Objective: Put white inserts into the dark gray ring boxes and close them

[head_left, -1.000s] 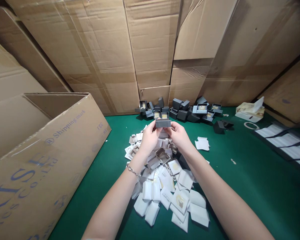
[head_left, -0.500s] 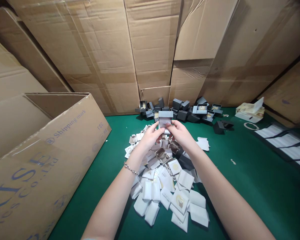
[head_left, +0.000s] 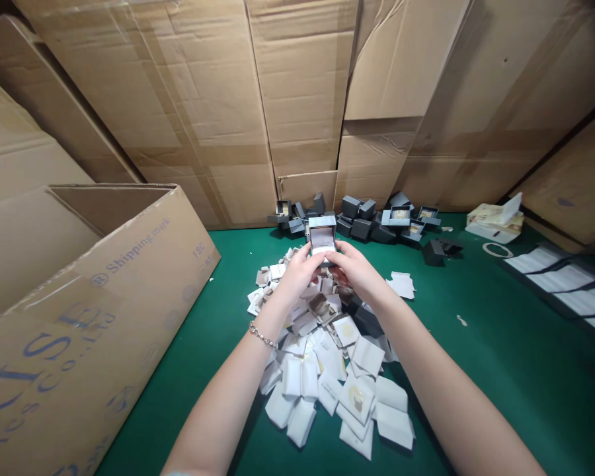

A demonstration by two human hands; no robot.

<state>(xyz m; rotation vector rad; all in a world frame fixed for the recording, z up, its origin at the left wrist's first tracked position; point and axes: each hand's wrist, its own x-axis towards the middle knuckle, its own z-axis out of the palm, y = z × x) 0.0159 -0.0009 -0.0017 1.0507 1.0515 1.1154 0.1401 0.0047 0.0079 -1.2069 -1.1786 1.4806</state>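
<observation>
Well, filling the far side of my view is a wall of flattened cardboard sheets point(head_left: 302, 86), and below it a green mat point(head_left: 476, 377) spreads across the work surface. On the left stands a large open carton point(head_left: 129, 284) printed "Shipping mark". To the right lie a black-framed tray of white sheets point(head_left: 560, 281) and a loose bundle of cream packaging point(head_left: 496, 223). Along the mat's far edge sits a heap of dark grey boxes point(head_left: 361, 218), some open, and a spill of white card sleeves point(head_left: 327, 377) runs down the middle towards me.

Both arms reach in over that spill from my side. A chain bracelet point(head_left: 262, 336) circles the left wrist. The left hand point(head_left: 297, 274) and right hand point(head_left: 357, 272) are closed in narrowly, almost meeting, and together they pinch a small grey box point(head_left: 322, 231) held up above the spill. Its lid stands open, and its long axis points away from me, with the lid at the far end. The box sits just beyond the fingers and centred between the hands; I can't call either hand nearer.
</observation>
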